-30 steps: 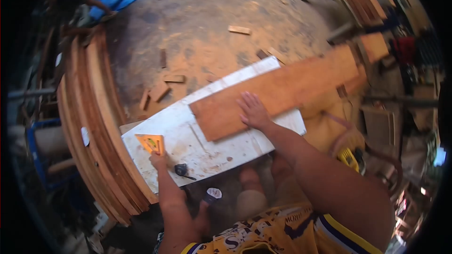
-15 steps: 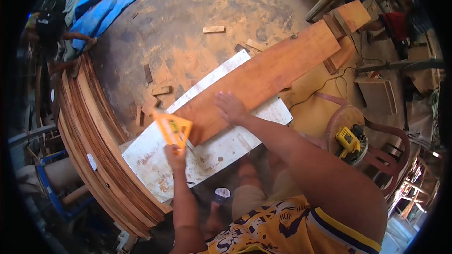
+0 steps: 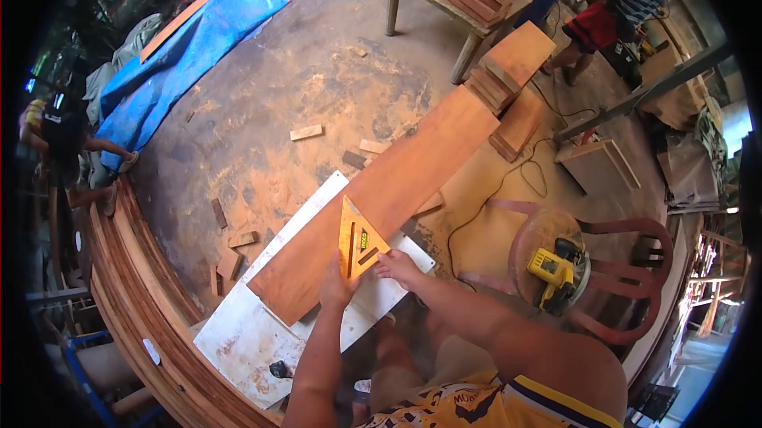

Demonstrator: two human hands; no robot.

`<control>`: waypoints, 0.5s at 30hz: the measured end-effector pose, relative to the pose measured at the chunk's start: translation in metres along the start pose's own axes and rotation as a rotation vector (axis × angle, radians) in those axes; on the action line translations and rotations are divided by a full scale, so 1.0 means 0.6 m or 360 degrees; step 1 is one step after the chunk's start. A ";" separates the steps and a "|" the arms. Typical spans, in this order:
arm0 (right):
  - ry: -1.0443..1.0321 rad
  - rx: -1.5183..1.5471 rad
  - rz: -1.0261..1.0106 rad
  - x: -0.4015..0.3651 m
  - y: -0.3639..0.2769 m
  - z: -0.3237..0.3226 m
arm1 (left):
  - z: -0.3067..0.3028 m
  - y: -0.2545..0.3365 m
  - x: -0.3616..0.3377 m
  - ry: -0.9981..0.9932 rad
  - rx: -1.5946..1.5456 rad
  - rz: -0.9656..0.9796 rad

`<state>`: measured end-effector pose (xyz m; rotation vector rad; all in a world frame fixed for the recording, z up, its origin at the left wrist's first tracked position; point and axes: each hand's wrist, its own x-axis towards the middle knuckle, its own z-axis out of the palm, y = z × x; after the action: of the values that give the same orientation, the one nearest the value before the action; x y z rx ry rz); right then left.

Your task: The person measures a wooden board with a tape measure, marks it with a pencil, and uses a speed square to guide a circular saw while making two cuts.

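We reach forward, left hand (image 3: 337, 285) with fingers closed on the speed square (image 3: 360, 242), right hand (image 3: 398, 267) pinching its corner

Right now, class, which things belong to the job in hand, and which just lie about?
Job in hand:
flat yellow triangular square, held by left hand and right hand
long brown wooden board
flat white board beneath

Apparently lying about:
small brown wooden blocks
crumpled blue plastic tarp

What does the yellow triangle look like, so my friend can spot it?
Find the long brown board on the white board. At its near edge, left hand and right hand hold a flat, slotted yellow triangle. Unlike the chunky yellow tool on the chair, it's three-cornered.
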<state>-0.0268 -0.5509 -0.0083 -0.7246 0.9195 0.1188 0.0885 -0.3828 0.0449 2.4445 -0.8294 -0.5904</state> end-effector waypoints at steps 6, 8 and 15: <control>0.0067 -0.0192 0.0128 0.038 -0.035 0.027 | -0.020 0.030 0.058 -0.0071 0.0667 -0.0068; 0.0003 -0.0387 0.0185 0.036 -0.048 0.022 | -0.023 0.034 0.069 -0.0238 0.0703 0.0105; -0.0247 -0.0906 0.0286 0.062 -0.068 -0.019 | 0.034 -0.022 0.080 -0.0033 0.0315 0.0242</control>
<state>0.0043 -0.5966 -0.0196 -1.1383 0.8035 0.6059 0.1178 -0.4113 0.0098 2.5240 -1.1182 -0.4990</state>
